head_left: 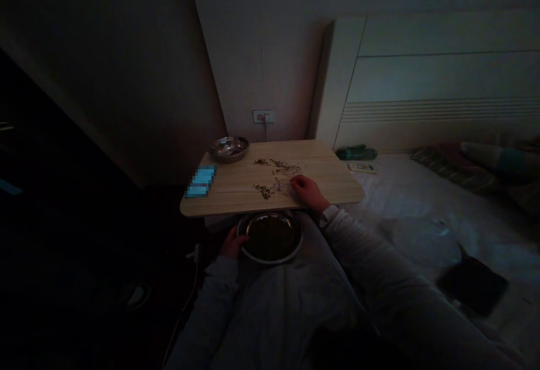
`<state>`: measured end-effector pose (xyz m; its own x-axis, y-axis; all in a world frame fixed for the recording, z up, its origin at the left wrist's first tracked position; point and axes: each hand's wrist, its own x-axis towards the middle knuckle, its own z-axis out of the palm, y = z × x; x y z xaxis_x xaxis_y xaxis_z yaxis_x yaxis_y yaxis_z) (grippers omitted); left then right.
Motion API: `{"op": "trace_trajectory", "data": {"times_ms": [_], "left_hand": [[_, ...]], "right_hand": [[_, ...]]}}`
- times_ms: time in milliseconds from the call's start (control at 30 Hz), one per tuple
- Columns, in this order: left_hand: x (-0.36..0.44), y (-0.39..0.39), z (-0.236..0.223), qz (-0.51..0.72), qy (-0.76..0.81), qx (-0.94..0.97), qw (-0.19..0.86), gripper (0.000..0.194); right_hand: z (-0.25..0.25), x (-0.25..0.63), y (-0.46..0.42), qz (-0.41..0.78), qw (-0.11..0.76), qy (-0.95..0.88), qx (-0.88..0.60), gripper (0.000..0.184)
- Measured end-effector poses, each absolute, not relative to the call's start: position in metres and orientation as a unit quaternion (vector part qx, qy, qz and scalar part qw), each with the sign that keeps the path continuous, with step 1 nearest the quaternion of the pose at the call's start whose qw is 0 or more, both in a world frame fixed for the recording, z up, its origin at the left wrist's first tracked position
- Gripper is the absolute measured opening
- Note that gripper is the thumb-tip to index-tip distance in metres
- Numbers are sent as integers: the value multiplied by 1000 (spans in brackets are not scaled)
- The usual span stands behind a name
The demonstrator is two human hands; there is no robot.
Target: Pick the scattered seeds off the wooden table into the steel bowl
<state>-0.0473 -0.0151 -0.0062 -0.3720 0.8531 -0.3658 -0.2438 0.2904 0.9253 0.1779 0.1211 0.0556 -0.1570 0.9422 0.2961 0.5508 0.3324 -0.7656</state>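
Note:
My left hand (232, 243) grips the left rim of a steel bowl (301, 239), its thumb over the edge. The bowl rests at my lap, just below the table's front edge, and holds a dark mass that is too dim to name. My right hand (307, 191) lies over the right half of the small wooden table (333, 174), fingers drawn together. A pale, thin thing shows at its fingertips, too faint to make out. Small dark grains (265, 192) are scattered in loose patches left of and beyond this hand.
A second steel bowl (230, 149) stands at the table's back left corner, with a lit phone (201, 181) in front of it. Behind is a wall socket (264, 116) with a cable. On the right, a bed (405, 190) carries a dark flat object (473, 284) and bedding.

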Motion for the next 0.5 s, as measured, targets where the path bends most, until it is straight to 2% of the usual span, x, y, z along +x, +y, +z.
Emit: {"op": "trace_trajectory", "data": {"times_ms": [500], "left_hand": [[-47,-16,-1,530,639,205,518,38]], "right_hand": [[63,172,119,257,347,-761,-484,17]]}}
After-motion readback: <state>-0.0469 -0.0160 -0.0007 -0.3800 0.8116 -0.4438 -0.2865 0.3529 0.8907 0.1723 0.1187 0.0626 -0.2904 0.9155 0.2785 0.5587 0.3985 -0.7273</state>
